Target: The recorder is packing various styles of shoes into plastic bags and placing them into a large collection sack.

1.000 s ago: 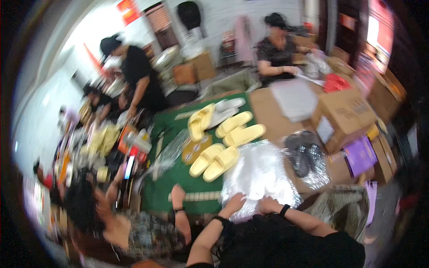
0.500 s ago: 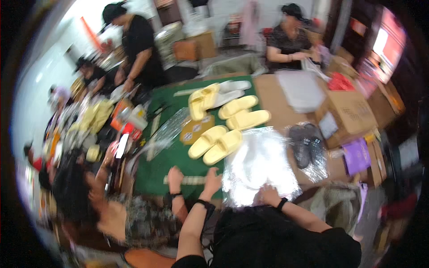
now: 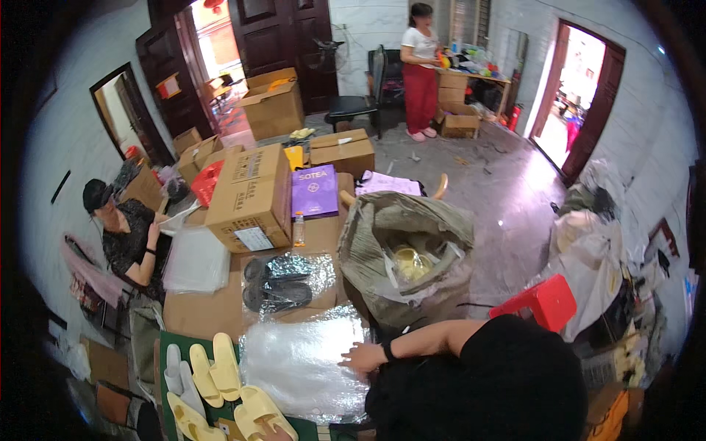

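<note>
My right hand [image 3: 363, 358] rests on the near right edge of a clear, shiny plastic bag stack [image 3: 301, 360], fingers stretched out; a black band circles the wrist. At the lower edge, my left hand [image 3: 273, 432] shows only in part, its fingers closed at a yellow slipper [image 3: 259, 406]; the rest is cut off by the frame. More yellow slippers [image 3: 225, 366] and a pair of grey slippers [image 3: 175, 369] lie on the green mat [image 3: 165, 411] beside the bags. Dark grey slippers [image 3: 287, 292] lie on another clear bag just beyond.
An open woven sack [image 3: 360, 242] with wrapped yellow slippers [image 3: 412, 263] inside stands right of the table. A large carton [image 3: 254, 195], purple box [image 3: 315, 192] and small bottle [image 3: 298, 229] stand farther back. A red stool [image 3: 540, 303] is at right. One person sits at left; another stands at the back.
The view has swung far to the right, bringing the sack and doorways into sight. My left hand has reached a yellow slipper, while my right hand stays on the plastic bags.
</note>
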Tool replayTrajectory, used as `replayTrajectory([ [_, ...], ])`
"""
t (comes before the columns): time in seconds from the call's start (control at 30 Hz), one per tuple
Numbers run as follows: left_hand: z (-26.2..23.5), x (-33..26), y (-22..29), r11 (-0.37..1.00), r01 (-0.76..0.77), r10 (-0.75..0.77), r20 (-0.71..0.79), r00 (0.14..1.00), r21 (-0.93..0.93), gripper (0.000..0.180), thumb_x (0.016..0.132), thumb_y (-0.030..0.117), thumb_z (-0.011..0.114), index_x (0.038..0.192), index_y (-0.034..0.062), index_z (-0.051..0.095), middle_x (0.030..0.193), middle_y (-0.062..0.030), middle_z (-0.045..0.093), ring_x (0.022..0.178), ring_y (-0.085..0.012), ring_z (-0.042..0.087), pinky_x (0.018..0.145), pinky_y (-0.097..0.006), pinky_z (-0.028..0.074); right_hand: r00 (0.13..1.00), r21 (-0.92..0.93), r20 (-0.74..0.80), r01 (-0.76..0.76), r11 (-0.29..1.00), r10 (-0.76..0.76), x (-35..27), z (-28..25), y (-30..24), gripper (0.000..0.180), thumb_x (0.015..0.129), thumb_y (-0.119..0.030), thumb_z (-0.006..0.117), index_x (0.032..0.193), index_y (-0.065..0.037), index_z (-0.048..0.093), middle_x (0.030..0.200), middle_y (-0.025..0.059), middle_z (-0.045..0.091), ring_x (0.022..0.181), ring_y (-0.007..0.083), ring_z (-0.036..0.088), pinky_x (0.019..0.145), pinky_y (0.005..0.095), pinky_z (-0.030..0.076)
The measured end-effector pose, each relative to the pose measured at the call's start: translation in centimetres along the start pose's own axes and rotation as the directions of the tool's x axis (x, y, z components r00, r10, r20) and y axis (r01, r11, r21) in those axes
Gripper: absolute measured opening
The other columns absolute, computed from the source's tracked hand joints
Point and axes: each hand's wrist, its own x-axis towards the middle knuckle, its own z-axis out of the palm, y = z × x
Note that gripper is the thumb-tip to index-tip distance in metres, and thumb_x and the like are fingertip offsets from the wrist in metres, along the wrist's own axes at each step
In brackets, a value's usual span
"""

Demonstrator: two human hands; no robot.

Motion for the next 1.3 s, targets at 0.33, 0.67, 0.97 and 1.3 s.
replayTrajectory([
  [0.33,-2.6,3.0,-0.2,-0.035,-0.116,0.05,0.117,0.992,0.993,0.034,0.092,0.019,0.033,0.122,0.0045,0.042,0.116,-0.0134,0.048,0.102,-0.0287,0.047,0.084,-0.046,0.039,0.97,0.202,0.172,-0.208,0.957,0.175,-5.3,1.7,-1.2,0.057,0.08,-0.021,0.05,0.131,-0.009,0.029,0.122,0.0168,0.042,0.102,0.0303,0.05,0.08,0.0453,0.039],
  [0.67,4.9,-3.8,15.8,-0.291,0.086,0.426,0.048,0.903,0.953,0.031,0.086,0.014,0.043,0.114,-0.0002,0.045,0.116,-0.0182,0.043,0.093,-0.0338,0.046,0.074,-0.045,0.038,1.0,0.275,-0.031,0.007,0.961,0.001,-2.6,2.2,1.6,0.049,0.078,-0.02,0.049,0.122,-0.001,0.037,0.105,0.0205,0.051,0.085,0.0357,0.055,0.067,0.0439,0.044],
  [0.97,19.1,-4.3,22.8,0.539,0.085,0.043,-0.127,0.991,0.838,0.044,0.087,0.026,0.045,0.125,0.0039,0.042,0.129,-0.0173,0.038,0.123,-0.0365,0.03,0.102,-0.043,0.024,0.984,0.588,-0.169,0.141,0.797,-0.05,-2.4,-0.8,6.5,0.053,0.077,-0.018,0.051,0.124,0.0,0.034,0.105,0.0212,0.05,0.093,0.0378,0.051,0.075,0.0449,0.043],
  [1.3,26.1,-8.7,18.8,0.586,-0.105,0.051,0.093,0.994,0.804,0.049,0.081,0.024,0.051,0.127,0.009,0.04,0.132,-0.0226,0.029,0.122,-0.0421,0.027,0.101,-0.048,0.023,0.993,0.541,-0.109,0.095,0.836,-0.042,0.7,-6.0,6.9,0.043,0.079,-0.02,0.05,0.118,-0.004,0.043,0.112,0.0233,0.046,0.101,0.0369,0.047,0.085,0.0415,0.04],
])
